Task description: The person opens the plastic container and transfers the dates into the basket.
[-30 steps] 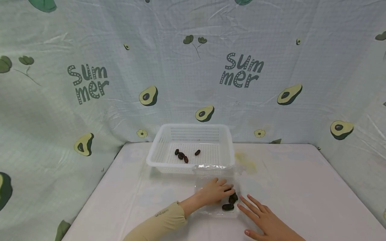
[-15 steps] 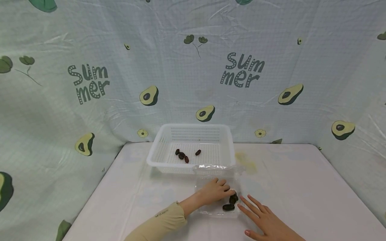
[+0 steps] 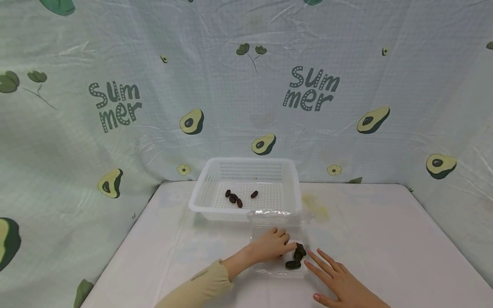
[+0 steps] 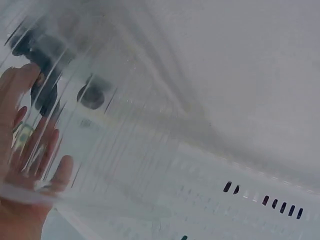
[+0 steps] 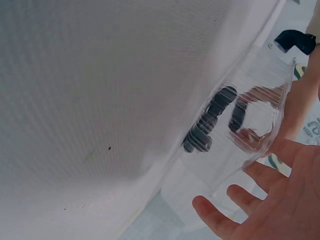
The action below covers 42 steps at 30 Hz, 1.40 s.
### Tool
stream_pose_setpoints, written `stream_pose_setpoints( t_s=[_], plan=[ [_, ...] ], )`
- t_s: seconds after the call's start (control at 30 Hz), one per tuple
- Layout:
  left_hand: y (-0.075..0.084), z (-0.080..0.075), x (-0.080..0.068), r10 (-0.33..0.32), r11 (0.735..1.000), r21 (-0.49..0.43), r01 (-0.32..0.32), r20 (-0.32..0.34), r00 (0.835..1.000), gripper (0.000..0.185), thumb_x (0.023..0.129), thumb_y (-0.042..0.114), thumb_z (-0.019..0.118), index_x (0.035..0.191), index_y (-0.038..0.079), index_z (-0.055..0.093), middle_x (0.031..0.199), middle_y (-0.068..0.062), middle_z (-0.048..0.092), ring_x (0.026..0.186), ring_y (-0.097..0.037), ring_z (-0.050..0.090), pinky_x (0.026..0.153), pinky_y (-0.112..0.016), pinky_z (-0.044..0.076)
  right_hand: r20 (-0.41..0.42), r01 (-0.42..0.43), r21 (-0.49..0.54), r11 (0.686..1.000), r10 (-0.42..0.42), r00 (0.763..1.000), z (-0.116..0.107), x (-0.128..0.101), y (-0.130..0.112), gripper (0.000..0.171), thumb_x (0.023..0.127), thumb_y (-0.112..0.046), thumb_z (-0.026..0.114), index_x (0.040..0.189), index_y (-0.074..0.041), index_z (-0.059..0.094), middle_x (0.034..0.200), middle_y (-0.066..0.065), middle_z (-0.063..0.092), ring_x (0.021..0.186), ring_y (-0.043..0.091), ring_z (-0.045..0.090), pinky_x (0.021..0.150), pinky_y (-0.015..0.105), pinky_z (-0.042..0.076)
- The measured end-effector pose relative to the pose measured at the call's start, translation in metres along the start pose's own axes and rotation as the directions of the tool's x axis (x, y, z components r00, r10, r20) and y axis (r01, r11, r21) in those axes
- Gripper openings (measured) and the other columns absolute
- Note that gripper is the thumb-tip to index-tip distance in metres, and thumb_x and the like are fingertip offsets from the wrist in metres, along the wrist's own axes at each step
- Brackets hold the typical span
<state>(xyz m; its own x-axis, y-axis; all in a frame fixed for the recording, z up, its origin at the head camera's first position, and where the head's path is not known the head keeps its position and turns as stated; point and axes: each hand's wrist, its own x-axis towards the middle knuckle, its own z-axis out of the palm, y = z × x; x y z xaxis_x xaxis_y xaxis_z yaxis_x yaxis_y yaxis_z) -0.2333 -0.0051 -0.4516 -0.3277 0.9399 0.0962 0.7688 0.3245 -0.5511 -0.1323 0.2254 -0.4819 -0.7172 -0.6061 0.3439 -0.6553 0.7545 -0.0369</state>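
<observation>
Probably light, sticky dates point(image 3: 296, 256) in a flimsy tray point(image 3: 277, 269) near the table's front edge (best pinched at mid-body): left hand point(image 3: 271, 247) curled beside them, pinch unclear; right hand point(image 3: 339, 282) spread flat alongside.

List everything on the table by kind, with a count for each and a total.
White perforated basket: 1
Clear plastic tray: 1
Dark dates in the basket: 4
Dark dates in the tray: about 3, clumped by the left hand
Total: about 9
</observation>
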Motion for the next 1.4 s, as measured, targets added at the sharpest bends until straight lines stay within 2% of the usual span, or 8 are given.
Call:
stream_pose_setpoints(
  t_s=[0.27,0.4,0.53,0.7,0.8,0.93,1.07,1.4],
  plan=[
    [-0.019,-0.023,-0.038,-0.049,0.999,-0.02,0.047,-0.106,0.993,0.038,0.077,0.048,0.061,0.103,0.025,0.045,0.097,0.01,0.053,0.085,-0.007,0.047,0.073,-0.021,0.039,0.012,-0.002,0.003,1.0,0.002,1.0,0.0,0.001,-0.001,0.065,0.079,-0.046,0.06,0.135,-0.022,0.038,0.139,0.007,0.039,0.135,-0.002,-0.012,0.071,0.042,0.045],
    [-0.035,-0.031,-0.064,-0.111,0.987,-0.129,0.094,-0.131,0.985,0.033,0.076,0.04,0.065,0.097,0.023,0.046,0.095,0.007,0.051,0.084,-0.009,0.045,0.073,-0.023,0.038,0.025,-0.009,0.02,1.0,0.009,1.0,0.001,-0.001,-0.001,0.064,0.079,-0.046,0.059,0.135,-0.022,0.039,0.139,0.006,0.039,0.134,-0.004,-0.014,0.07,0.043,0.045],
    [-0.053,-0.036,-0.089,-0.189,0.967,-0.211,0.144,-0.209,0.959,0.032,0.073,0.034,0.069,0.093,0.02,0.049,0.092,0.006,0.051,0.083,-0.01,0.046,0.071,-0.023,0.038,0.039,-0.021,0.041,0.999,0.019,0.999,0.003,-0.002,0.0,0.063,0.079,-0.046,0.059,0.135,-0.023,0.039,0.14,0.007,0.038,0.133,-0.005,-0.015,0.07,0.044,0.044],
    [-0.082,-0.039,-0.114,-0.244,0.958,-0.226,0.178,-0.308,0.92,0.035,0.068,0.029,0.074,0.093,0.018,0.053,0.09,0.002,0.053,0.081,-0.012,0.049,0.067,-0.025,0.041,0.036,-0.013,0.034,0.999,0.012,0.999,0.004,0.0,0.0,0.063,0.08,-0.046,0.058,0.136,-0.023,0.038,0.143,0.005,0.034,0.134,-0.004,-0.014,0.071,0.044,0.045],
    [-0.105,-0.038,-0.121,-0.268,0.956,-0.204,0.21,-0.32,0.909,0.036,0.068,0.027,0.075,0.096,0.017,0.055,0.089,0.0,0.053,0.081,-0.014,0.049,0.065,-0.027,0.041,0.023,0.002,0.031,1.0,-0.002,1.0,0.003,0.001,0.001,0.064,0.08,-0.045,0.059,0.135,-0.022,0.038,0.146,0.0,0.027,0.135,-0.003,-0.012,0.071,0.044,0.045],
    [-0.136,-0.032,-0.122,-0.306,0.947,-0.197,0.254,-0.309,0.901,0.034,0.069,0.023,0.074,0.098,0.016,0.057,0.089,-0.002,0.054,0.08,-0.016,0.05,0.064,-0.029,0.041,-0.01,0.024,0.007,1.0,-0.024,1.0,0.003,0.003,0.002,0.065,0.078,-0.044,0.061,0.135,-0.021,0.039,0.146,0.001,0.028,0.137,0.002,-0.005,0.072,0.043,0.045],
    [-0.159,-0.027,-0.113,-0.343,0.934,-0.2,0.295,-0.277,0.898,0.034,0.07,0.023,0.073,0.099,0.014,0.057,0.09,-0.004,0.055,0.082,-0.019,0.05,0.065,-0.031,0.042,-0.019,0.024,-0.006,1.0,-0.024,1.0,0.003,0.002,0.002,0.066,0.078,-0.044,0.062,0.135,-0.021,0.039,0.145,0.003,0.03,0.138,0.005,-0.001,0.074,0.043,0.046],
    [-0.188,-0.013,-0.068,-0.344,0.937,-0.119,0.327,-0.174,0.923,0.03,0.076,0.024,0.069,0.1,0.014,0.054,0.092,-0.005,0.056,0.088,-0.021,0.052,0.071,-0.033,0.044,-0.004,-0.001,0.02,1.0,0.001,1.0,0.003,0.003,0.001,0.065,0.079,-0.044,0.061,0.135,-0.022,0.039,0.14,0.009,0.037,0.137,0.003,-0.004,0.075,0.046,0.045]
  ],
)
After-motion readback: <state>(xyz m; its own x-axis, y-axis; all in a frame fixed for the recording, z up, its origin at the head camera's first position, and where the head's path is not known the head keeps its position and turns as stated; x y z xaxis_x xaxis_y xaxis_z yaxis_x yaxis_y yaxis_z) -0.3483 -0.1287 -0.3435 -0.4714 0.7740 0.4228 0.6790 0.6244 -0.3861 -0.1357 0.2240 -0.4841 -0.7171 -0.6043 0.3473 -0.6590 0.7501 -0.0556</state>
